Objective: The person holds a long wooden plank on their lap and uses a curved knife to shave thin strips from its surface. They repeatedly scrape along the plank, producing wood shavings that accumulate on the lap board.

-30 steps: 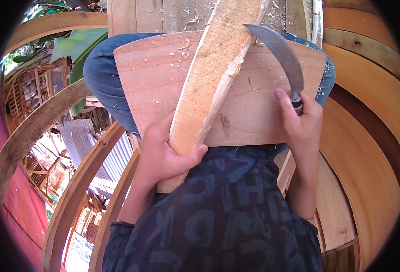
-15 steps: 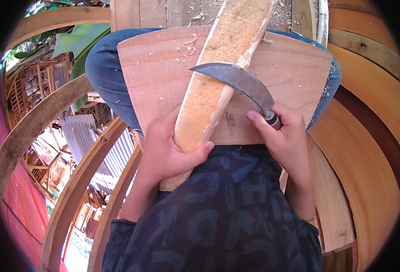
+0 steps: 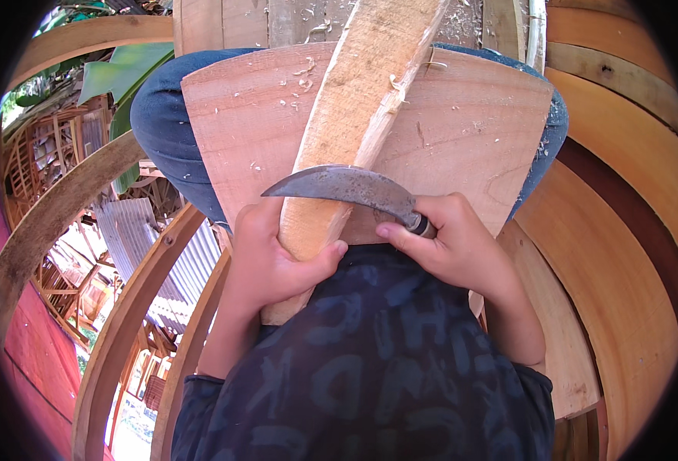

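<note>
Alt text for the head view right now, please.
A person's right hand holds a curved knife across a long wood piece gripped by the left hand. Beneath, a flat board scattered with shavings rests over the legs.

The picture is bright in general, and the light looks like soft daylight. The strongest brightness is on the left, where the ground (image 3: 134,422) behind the wooden slats (image 3: 135,326) is burned to almost white and loses its detail. The corrugated sheet (image 3: 195,269) there is also very pale. On the pale board (image 3: 462,131) the light is even, while the dark shirt (image 3: 362,369) keeps little detail. The curved blade (image 3: 347,184) has a dull grey shine and looks quite sharp. Black corners close the round view, and near its rim the planks (image 3: 615,284) appear bent.
</note>
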